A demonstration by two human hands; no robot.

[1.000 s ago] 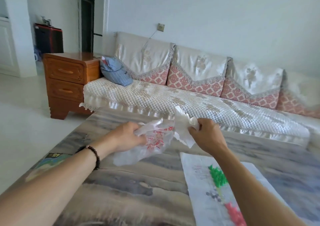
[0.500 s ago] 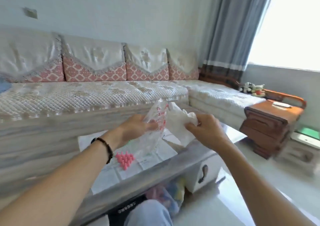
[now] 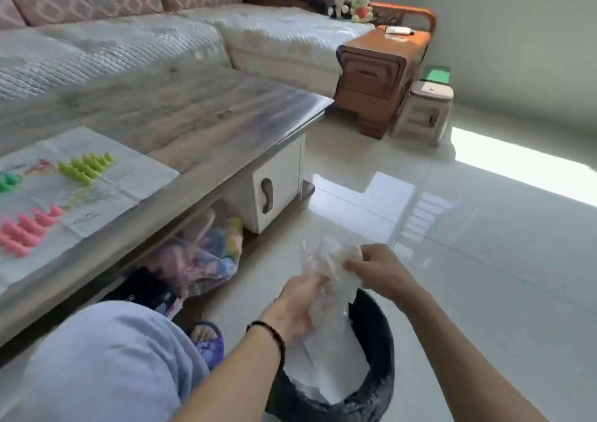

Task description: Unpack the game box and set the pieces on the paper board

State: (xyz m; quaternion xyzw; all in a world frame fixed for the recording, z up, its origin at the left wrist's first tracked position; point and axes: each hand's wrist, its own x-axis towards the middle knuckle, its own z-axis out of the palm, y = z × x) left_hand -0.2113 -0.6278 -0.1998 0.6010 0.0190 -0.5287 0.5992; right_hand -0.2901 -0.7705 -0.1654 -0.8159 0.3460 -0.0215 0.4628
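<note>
The paper board (image 3: 135,176) lies on the coffee table at the left, with rows of yellow-green pieces (image 3: 85,166), pink pieces (image 3: 27,228) and green pieces (image 3: 8,181) standing on it. Low in the middle, both hands hold a crumpled clear plastic bag (image 3: 326,270) just above a black-lined waste bin (image 3: 378,350). My left hand (image 3: 302,305) grips the bag's lower part. My right hand (image 3: 376,268) pinches its top. White paper lies inside the bin under the bag.
The coffee table (image 3: 226,115) has a white cabinet door below its right end and bags stuffed under it. My knee in light blue (image 3: 106,363) is at lower left, a slippered foot beside it. A sofa, a wooden side cabinet (image 3: 378,66) and a stool (image 3: 423,111) stand beyond.
The view has swung right and down from the table to the floor. Both hands carried the plastic bag off the table and now hold it over the waste bin.
</note>
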